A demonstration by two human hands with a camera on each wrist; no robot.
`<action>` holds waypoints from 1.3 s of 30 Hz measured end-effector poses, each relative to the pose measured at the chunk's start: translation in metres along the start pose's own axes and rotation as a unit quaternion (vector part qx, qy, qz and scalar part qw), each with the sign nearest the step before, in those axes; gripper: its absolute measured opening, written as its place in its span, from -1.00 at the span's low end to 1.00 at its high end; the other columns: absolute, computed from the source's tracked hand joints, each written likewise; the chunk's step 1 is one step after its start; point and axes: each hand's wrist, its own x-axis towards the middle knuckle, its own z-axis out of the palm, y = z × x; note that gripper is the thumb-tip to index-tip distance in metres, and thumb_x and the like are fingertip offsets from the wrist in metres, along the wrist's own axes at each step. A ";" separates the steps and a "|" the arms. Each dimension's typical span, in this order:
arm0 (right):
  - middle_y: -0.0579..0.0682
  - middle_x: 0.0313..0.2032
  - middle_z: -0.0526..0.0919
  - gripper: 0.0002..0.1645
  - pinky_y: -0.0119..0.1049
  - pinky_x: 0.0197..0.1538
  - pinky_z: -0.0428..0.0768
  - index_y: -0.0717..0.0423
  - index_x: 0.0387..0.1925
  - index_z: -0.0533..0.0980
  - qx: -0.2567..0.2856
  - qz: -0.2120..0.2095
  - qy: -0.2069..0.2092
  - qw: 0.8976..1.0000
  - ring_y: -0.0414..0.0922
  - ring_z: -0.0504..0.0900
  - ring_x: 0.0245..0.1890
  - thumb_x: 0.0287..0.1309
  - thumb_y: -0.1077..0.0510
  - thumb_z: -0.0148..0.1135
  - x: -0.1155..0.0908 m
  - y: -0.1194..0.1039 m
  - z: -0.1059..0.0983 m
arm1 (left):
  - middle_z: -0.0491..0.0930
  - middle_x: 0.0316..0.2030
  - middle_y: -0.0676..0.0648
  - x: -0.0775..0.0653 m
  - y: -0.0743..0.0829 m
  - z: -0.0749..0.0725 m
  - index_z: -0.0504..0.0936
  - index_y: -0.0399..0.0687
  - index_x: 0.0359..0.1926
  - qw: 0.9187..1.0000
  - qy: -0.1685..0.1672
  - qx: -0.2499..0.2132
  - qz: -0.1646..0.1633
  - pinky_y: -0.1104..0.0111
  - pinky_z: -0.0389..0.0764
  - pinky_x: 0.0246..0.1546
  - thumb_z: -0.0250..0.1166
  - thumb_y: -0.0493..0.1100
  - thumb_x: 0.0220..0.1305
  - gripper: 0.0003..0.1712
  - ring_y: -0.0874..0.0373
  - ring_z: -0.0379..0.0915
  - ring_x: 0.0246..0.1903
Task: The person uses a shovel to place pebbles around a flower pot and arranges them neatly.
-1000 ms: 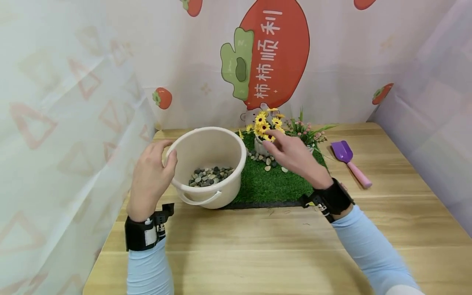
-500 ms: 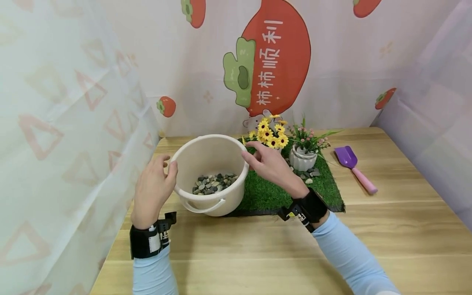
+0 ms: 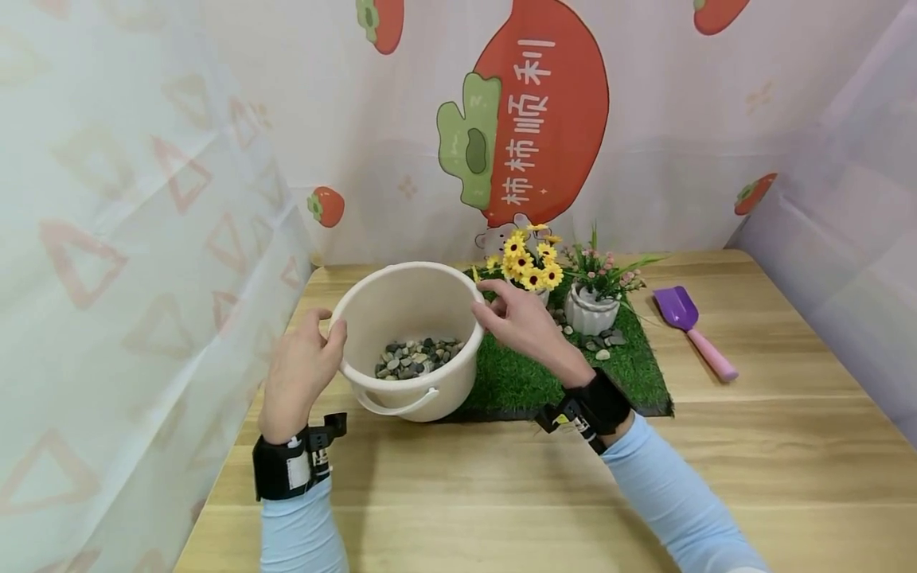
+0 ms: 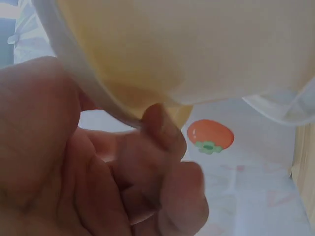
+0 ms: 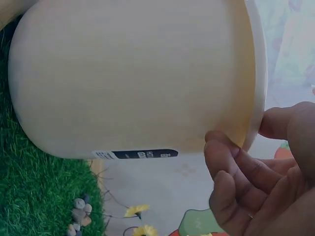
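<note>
A cream plastic bucket [image 3: 454,394] stands upright, overlapping the left part of the grass mat, with grey and tan pebbles [image 3: 418,360] over its bottom. My left hand [image 3: 299,380] grips its left rim; in the left wrist view the thumb is at the rim and the fingers curl beneath it against the bucket [image 4: 206,44]. On the opposite side my right hand [image 3: 526,325] pinches the rim, thumb on top and fingertips on the outer wall of the bucket [image 5: 123,78]. The bucket's handle [image 3: 397,411] hangs down at the front.
Behind the right hand, yellow flowers [image 3: 532,265] and a white pot [image 3: 592,312] with pink-flowered greenery stand on the green artificial grass mat [image 3: 526,386], with loose stones around them. A purple shovel [image 3: 676,308] with a pink handle lies right of the mat on the wooden table [image 3: 501,485].
My right hand has moved left from in front of the yellow flowers to the bucket's right rim. My left hand has closed in on the left rim. The view has shifted slightly.
</note>
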 end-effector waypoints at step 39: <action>0.06 0.07 0.67 -0.42 -0.29 -0.11 0.61 -0.10 0.38 0.34 0.033 0.055 -0.008 0.998 -0.13 0.67 -0.05 0.35 -0.03 0.01 0.118 -0.031 0.029 | 0.63 -0.08 -0.40 0.087 -0.040 -0.028 0.23 -0.28 0.41 0.998 0.014 -0.030 -0.048 0.31 0.45 -0.49 -0.18 0.00 0.43 -0.34 0.04 0.67 -0.55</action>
